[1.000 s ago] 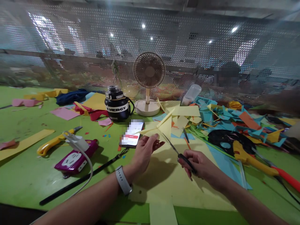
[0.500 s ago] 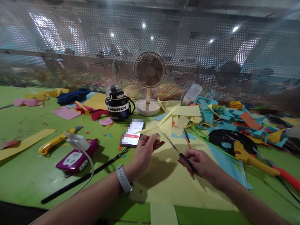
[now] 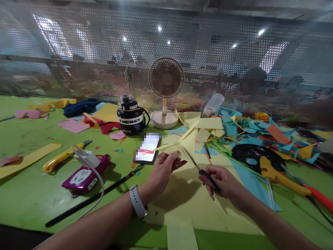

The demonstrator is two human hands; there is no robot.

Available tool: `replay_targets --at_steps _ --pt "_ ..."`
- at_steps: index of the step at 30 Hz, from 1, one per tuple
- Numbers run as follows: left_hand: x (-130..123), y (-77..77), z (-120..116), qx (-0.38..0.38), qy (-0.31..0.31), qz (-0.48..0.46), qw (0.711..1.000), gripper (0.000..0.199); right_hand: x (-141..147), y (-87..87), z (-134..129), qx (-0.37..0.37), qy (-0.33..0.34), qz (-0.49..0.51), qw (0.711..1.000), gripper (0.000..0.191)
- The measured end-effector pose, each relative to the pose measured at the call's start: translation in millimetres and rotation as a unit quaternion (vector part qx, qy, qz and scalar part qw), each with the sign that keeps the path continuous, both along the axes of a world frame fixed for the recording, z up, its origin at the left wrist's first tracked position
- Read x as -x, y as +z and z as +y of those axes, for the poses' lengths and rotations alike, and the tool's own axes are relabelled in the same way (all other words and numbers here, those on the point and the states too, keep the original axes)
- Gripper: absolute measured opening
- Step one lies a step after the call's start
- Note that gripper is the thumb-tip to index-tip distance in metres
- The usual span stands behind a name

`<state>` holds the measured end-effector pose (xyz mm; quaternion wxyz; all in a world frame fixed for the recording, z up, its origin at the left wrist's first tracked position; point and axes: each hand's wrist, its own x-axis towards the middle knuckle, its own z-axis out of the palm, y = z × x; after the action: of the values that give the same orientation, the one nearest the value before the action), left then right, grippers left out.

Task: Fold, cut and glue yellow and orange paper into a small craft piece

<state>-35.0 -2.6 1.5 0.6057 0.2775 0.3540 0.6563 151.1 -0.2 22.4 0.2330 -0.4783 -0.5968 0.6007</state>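
Note:
My left hand (image 3: pixel 166 168) pinches a piece of pale yellow paper (image 3: pixel 187 139), which stands up from the fingertips with a narrow strip reaching out to the left and another up to the right. In my right hand (image 3: pixel 217 180) is a pair of scissors (image 3: pixel 197 167) with dark handles. Their blades point up and left, the tips at the lower part of the held paper. Beneath both hands lies a large pale yellow sheet (image 3: pixel 208 211), shadowed under the left hand.
A phone (image 3: pixel 148 147), a black bottle (image 3: pixel 130 119) and a small fan (image 3: pixel 164 119) stand beyond my hands. To the left are a purple power strip (image 3: pixel 85 177) and a yellow cutter (image 3: pixel 62 158). A glue gun (image 3: pixel 281 177) and paper scraps (image 3: pixel 260 128) lie right.
The held yellow paper has shifted slightly right, along with my left fingertips. The scissors' tips have moved a little right too.

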Motion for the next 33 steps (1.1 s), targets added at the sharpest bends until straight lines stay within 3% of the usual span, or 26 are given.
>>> replay_targets --at_steps 19,33 --pt "-1.9 -6.1 -1.6 -0.022 -0.022 -0.015 0.999 0.032 3.6 1.3 -2.6 -0.001 -0.014 0.005 1.0 0.051" --pt "-6.2 -1.7 -5.0 0.028 0.019 -0.005 0.999 0.039 3.4 -0.5 -3.0 -0.003 -0.018 -0.001 1.0 0.05"
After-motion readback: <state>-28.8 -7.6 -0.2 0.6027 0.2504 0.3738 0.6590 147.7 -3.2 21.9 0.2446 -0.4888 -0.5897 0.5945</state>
